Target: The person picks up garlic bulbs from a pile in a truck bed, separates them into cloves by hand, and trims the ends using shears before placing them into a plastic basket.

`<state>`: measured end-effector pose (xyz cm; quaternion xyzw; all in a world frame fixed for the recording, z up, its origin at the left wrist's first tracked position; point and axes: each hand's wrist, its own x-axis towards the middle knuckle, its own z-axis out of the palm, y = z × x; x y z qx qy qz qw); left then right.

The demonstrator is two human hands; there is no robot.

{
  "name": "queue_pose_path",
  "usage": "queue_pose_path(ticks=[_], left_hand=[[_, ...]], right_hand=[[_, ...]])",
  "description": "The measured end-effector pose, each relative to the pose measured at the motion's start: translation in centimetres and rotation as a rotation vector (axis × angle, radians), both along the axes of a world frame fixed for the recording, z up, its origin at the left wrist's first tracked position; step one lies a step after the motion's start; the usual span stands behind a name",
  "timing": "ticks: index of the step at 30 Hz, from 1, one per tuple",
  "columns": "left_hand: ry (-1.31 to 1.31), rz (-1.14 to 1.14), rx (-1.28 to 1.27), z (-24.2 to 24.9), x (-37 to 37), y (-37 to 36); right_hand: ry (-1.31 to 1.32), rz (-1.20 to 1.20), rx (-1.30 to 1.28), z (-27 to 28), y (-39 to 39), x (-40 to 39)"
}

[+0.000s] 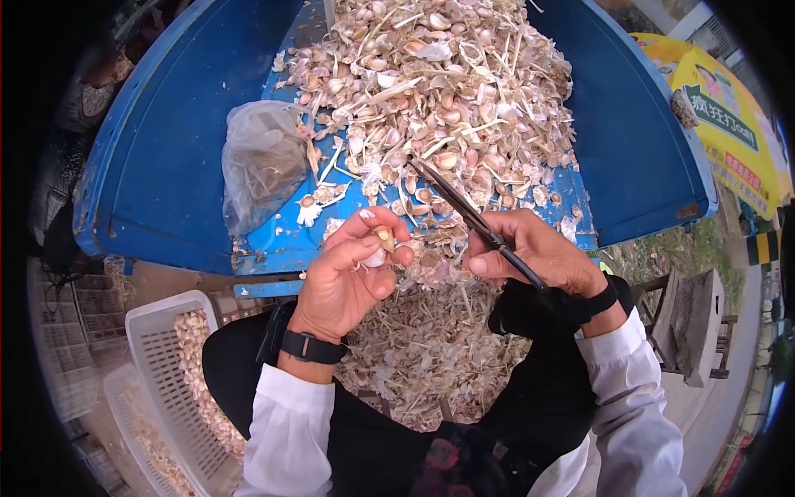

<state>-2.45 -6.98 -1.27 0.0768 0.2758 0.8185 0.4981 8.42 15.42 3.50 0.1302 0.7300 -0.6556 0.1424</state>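
Note:
My left hand (335,277) pinches a piece of garlic (376,258) between thumb and fingers; a pale yellowish cut face shows on it. Opposite, my right hand (551,248) is closed around a pair of dark scissors (464,207). The blades point up and left, over the front of a heap of garlic cloves, skins and dry stems (447,91). Their tips are apart from the garlic in my left hand. The heap lies on a blue metal tray (348,217) with raised side walls.
A clear plastic bag (263,161) sits at the tray's left. White plastic baskets (153,331) with garlic cloves (199,377) stand at lower left. Skins and stems (431,352) are piled between my legs. At right are a wooden stool (691,323) and a yellow printed umbrella (729,124).

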Motion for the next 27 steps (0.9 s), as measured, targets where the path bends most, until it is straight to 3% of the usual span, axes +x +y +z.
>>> queue_pose_path(ticks=[2,3,5,9,12,15,17,19,20,22,25,27], left_hand=[[-0.138,0.160,-0.061,0.1,-0.1,0.5],[-0.138,0.159,-0.060,-0.3,-0.1,0.7],[-0.128,0.223,-0.224,-1.9,-0.4,1.0],[0.120,0.226,-0.477,-2.0,0.6,1.6],[0.215,0.222,-0.538,-2.2,0.6,1.6],[0.315,0.203,-0.520,-1.4,0.5,1.9],[0.352,0.172,-0.478,-1.1,0.7,2.2],[0.410,0.139,-0.341,-1.2,0.8,2.3],[0.408,0.135,-0.338,-1.0,0.9,2.2],[0.567,0.054,-0.335,-0.3,0.9,1.6],[0.442,0.019,-0.255,0.2,1.4,0.8],[0.356,0.125,-0.268,0.1,1.1,0.3]], right_hand=[[0.267,-0.013,0.352,-1.9,0.8,-0.1],[0.268,-0.014,0.354,-2.2,0.8,-0.5],[0.287,-0.179,0.625,-2.8,-0.5,-3.0],[0.490,-0.068,0.789,-5.4,-2.4,-7.5],[0.461,0.026,0.908,-5.3,-2.6,-9.0],[0.543,-0.135,0.800,-2.4,-3.1,-8.1],[0.478,-0.128,0.795,-0.7,-3.8,-7.0],[0.599,-0.121,0.757,-0.3,-4.4,-6.2],[0.484,-0.193,0.527,-1.2,-4.1,-6.2],[0.463,-0.251,0.473,-1.6,-3.3,-5.8],[0.402,-0.286,0.505,-0.7,-1.6,-3.6],[-0.173,0.002,0.287,1.8,-1.4,-1.4]])
